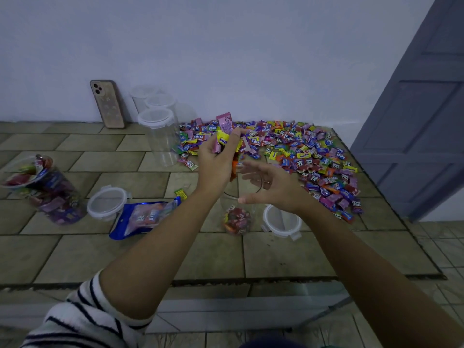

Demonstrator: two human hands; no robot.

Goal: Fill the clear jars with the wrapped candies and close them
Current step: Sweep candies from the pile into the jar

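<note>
My left hand (216, 162) grips a bunch of wrapped candies (224, 131), pink and yellow ones sticking up, above the mouth of an open clear jar (236, 209). That jar stands on the tiled counter with a few candies at its bottom. My right hand (271, 187) hovers by the jar's rim with fingers spread and relaxed, holding nothing. A big heap of wrapped candies (313, 156) covers the counter behind and to the right. The jar's lid (281, 222) lies beside it on the right.
A candy-filled jar (47, 192) stands at the left with a lid (106, 203) next to it, and a blue candy bag (145, 217) lies nearby. Closed clear jars (158, 131) and a phone (107, 104) stand by the wall. A grey door (421, 109) is at the right.
</note>
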